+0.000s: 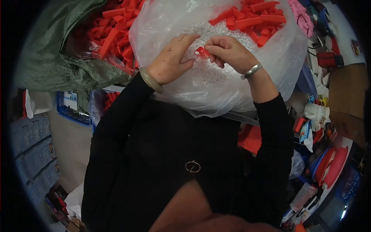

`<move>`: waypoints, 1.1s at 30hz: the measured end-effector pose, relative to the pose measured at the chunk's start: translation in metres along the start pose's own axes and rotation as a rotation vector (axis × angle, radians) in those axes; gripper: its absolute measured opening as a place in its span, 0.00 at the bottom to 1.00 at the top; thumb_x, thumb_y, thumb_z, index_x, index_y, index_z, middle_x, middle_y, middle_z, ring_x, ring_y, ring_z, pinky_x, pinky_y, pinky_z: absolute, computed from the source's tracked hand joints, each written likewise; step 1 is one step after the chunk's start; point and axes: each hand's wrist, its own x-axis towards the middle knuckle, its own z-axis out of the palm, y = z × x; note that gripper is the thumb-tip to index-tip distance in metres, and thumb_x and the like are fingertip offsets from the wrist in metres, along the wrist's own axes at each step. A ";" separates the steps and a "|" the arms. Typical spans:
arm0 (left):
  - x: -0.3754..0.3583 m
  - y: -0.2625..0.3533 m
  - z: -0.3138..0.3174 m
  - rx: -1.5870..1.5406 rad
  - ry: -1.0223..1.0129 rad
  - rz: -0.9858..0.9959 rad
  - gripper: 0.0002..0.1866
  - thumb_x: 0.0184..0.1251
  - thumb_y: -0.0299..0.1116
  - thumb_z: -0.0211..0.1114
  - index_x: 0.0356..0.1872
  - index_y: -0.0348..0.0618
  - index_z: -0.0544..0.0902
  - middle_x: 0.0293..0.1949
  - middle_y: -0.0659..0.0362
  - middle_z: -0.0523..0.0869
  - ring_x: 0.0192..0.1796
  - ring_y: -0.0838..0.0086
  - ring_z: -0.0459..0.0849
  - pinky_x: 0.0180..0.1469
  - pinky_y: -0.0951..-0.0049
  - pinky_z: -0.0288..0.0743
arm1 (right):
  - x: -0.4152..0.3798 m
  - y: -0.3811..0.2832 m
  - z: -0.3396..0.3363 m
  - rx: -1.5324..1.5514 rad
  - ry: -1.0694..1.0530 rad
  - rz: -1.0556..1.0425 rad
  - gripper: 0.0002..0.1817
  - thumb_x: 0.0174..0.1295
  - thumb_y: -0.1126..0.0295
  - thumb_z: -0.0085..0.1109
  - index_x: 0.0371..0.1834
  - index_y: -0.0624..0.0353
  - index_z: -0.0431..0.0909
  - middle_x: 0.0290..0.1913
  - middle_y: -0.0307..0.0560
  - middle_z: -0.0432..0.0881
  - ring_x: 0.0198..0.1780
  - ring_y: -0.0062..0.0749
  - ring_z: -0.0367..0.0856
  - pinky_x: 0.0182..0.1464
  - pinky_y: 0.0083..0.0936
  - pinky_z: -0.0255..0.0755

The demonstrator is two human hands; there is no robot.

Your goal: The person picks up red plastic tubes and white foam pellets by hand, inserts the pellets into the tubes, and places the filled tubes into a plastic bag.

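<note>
My right hand [235,56] pinches a small red plastic piece [203,49] between thumb and fingers, and a white spot, perhaps a ball, shows at its end. Close by on the left, my left hand [170,60] is open, its thumb and fingers apart, with nothing visible in it. Both hands are over a large translucent plastic bag [270,79]. Inside it lie many small white balls [224,75]. A heap of red plastic pieces [259,21] rests on the balls at the upper right.
At the upper left, a green woven sack [38,69] holds many red pieces [118,36]. A blue basket [73,112] sits below it. Along the right are a cardboard box [348,92], a white jug-like item [316,112] and red round items [334,166] amid clutter.
</note>
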 end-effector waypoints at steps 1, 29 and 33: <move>0.003 0.004 0.000 0.000 0.005 0.000 0.27 0.58 0.25 0.63 0.61 0.40 0.69 0.55 0.46 0.75 0.59 0.52 0.73 0.61 0.61 0.69 | -0.005 -0.004 -0.003 0.047 -0.038 -0.043 0.10 0.67 0.65 0.55 0.36 0.61 0.79 0.23 0.35 0.78 0.22 0.15 0.74 0.25 0.13 0.68; -0.056 0.042 -0.095 0.026 0.201 -0.320 0.15 0.61 0.24 0.64 0.49 0.37 0.75 0.27 0.47 0.79 0.29 0.52 0.79 0.36 0.68 0.75 | -0.024 -0.026 0.054 -0.745 0.602 -0.716 0.22 0.58 0.80 0.57 0.58 0.67 0.72 0.56 0.63 0.75 0.55 0.53 0.77 0.56 0.37 0.74; -0.135 0.030 -0.171 0.572 -0.086 -0.552 0.22 0.54 0.27 0.70 0.52 0.38 0.76 0.44 0.49 0.80 0.48 0.56 0.81 0.48 0.66 0.75 | 0.006 0.003 -0.040 -1.318 0.763 -0.511 0.10 0.53 0.78 0.59 0.40 0.61 0.78 0.41 0.57 0.78 0.42 0.50 0.80 0.44 0.38 0.75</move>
